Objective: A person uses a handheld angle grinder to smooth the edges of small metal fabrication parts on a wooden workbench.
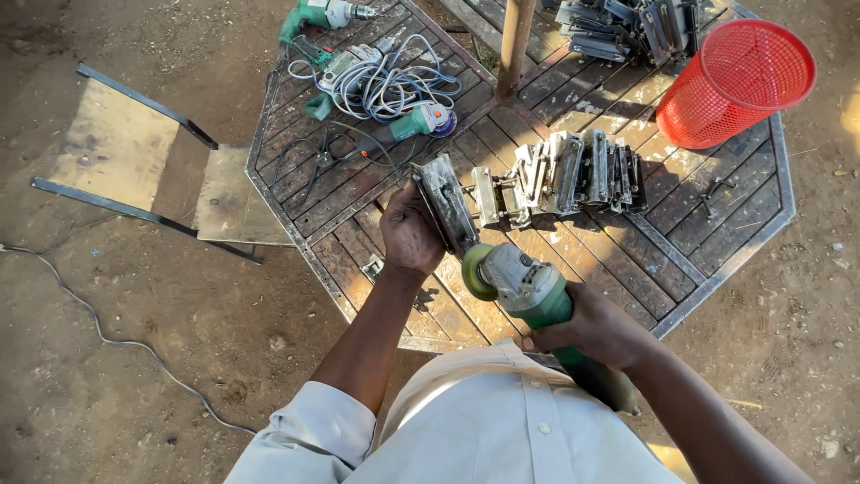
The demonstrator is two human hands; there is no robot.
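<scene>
- While the camera looks straight down, a bench of bare board on a dark metal frame stands on the dirt off the table's left edge, and a thin cable snakes over the ground below it.
- At the table's far-left corner lie a green drill, a second green tool wrapped in pale cord, and a green grinder with black leads trailing left.
- Near the table's front-left edge, the left hand is clenched around the lower end of a metal piece, a flat, scuffed steel part held tilted, its top pointing toward the far-left corner.
- Just right of that hand, the disc of a green angle grinder sits against the metal piece's lower edge; whether it truly touches I cannot tell.
- Further right, the right hand grasps the grinder's green body with fingers wrapped tight, above the front edge of the table.
- At mid-table, just beyond the held piece, a row of metal parts stands on edge, side by side.
- A rusty pole rises through the table's centre.
- At the far edge a second heap of metal parts lies.
- Near the far-right corner a red mesh basket lies tipped on its side, mouth facing right.
</scene>
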